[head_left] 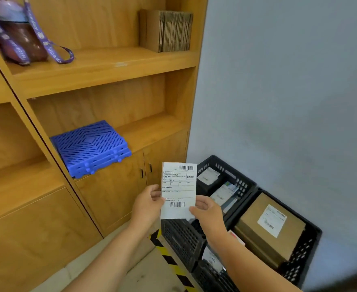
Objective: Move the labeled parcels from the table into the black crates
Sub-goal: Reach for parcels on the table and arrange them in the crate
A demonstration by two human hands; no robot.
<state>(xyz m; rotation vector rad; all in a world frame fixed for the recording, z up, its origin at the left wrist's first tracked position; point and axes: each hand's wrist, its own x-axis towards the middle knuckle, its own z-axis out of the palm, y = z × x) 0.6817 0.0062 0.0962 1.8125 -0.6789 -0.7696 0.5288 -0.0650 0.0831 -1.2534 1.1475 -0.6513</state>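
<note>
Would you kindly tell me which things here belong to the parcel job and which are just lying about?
Job: labeled parcel held by left hand and right hand; black crates; crated brown box.
Lying about: blue grid tiles; flattened cartons; purple-strapped bag.

place: parcel storeroom | signs: black crates [243, 186] of labeled parcels [270, 226] | wooden shelving [101, 66] | flattened cartons [167, 30] | hazard-striped floor tape [169, 258]

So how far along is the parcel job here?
Partly done: the black crates already hold labeled parcels, including a brown box. In hand: left hand and right hand hold one labeled parcel above the crates, not yet dropped in. The table is out of view, so what remains is unknown.
</note>
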